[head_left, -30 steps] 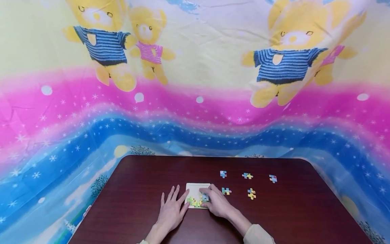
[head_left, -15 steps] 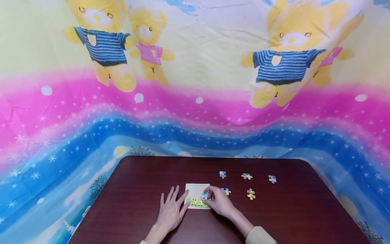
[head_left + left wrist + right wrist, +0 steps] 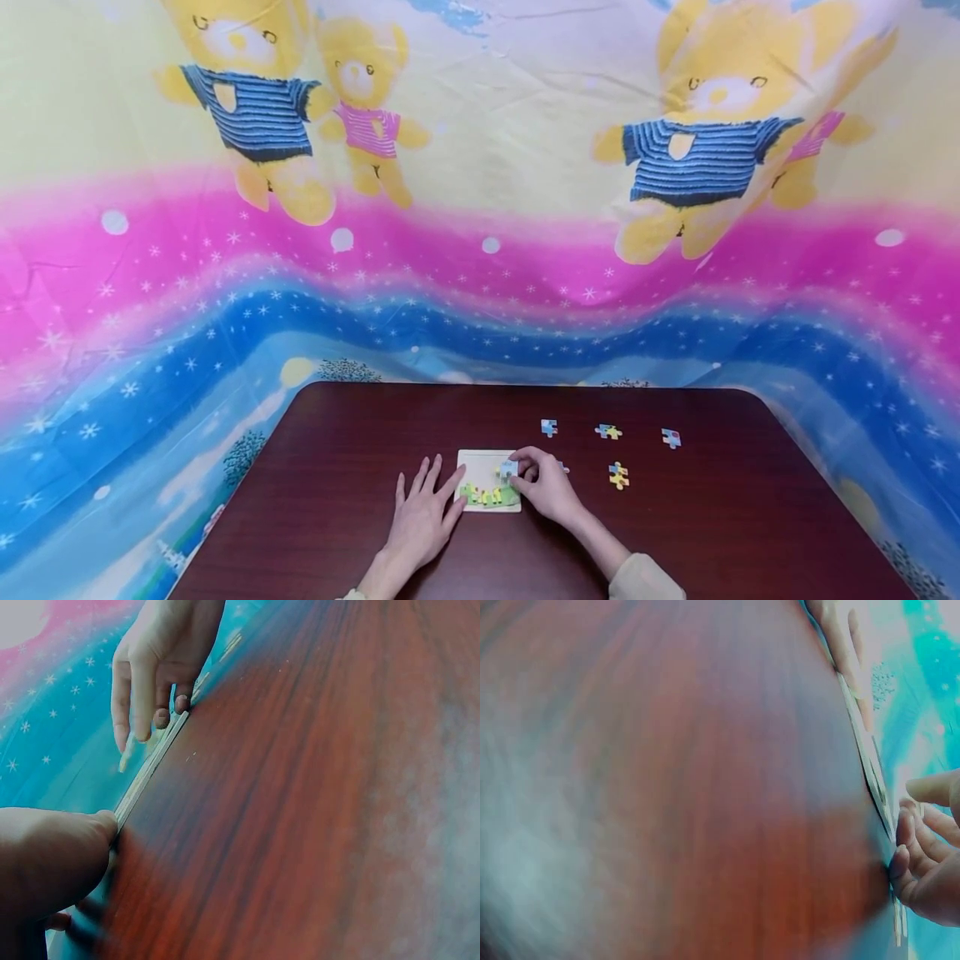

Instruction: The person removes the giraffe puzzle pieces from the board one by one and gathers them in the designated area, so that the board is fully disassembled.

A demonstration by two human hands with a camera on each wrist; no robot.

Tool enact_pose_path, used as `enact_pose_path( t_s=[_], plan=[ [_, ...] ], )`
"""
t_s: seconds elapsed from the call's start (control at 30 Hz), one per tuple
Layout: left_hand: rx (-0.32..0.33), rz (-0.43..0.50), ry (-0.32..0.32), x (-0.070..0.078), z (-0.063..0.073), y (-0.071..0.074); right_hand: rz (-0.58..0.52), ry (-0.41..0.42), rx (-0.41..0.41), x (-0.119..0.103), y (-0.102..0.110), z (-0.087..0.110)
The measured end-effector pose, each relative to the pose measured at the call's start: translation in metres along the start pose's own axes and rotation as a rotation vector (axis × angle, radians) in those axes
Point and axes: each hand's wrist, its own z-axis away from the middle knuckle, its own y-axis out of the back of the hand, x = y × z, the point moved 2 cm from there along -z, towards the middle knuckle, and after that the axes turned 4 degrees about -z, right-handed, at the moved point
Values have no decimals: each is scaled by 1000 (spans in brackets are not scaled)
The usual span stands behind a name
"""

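Observation:
A small square puzzle tray (image 3: 480,460) lies on the dark table, with green and yellow puzzle pieces (image 3: 487,497) along its near side. My right hand (image 3: 547,492) pinches a light blue puzzle piece (image 3: 507,469) between thumb and fingers, over the tray's right side. In the left wrist view this piece (image 3: 126,755) hangs tilted from the right hand (image 3: 161,671). My left hand (image 3: 422,518) lies with fingers spread, its index finger and thumb at the tray's left edge. Seen from the right wrist, the tray (image 3: 868,769) appears edge-on between both hands.
Loose puzzle pieces lie to the right: one blue (image 3: 550,428), one blue and yellow (image 3: 609,432), one with a red spot (image 3: 671,437), one mostly yellow (image 3: 618,476). Another (image 3: 564,468) is partly behind my right hand. A printed bear curtain (image 3: 480,333) hangs behind the table (image 3: 360,425).
My right hand has drawn the blue piece up and slightly right from among the tray's pieces, uncovering green at the near right corner. My left hand has stayed in place.

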Motion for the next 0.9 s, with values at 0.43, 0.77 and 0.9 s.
enact_pose_path(
  t_s=[0.43, 0.77, 0.9],
  plan=[
    [0, 2, -2, 1, -1, 1, -95, -2, -41, -1, 24, -6],
    [-17, 2, 7, 0, -2, 0, -92, -8, 13, 8, 52, 1],
    [-15, -1, 6, 0, -1, -1, -96, -34, 51, 14, 64, 5]
  ],
)
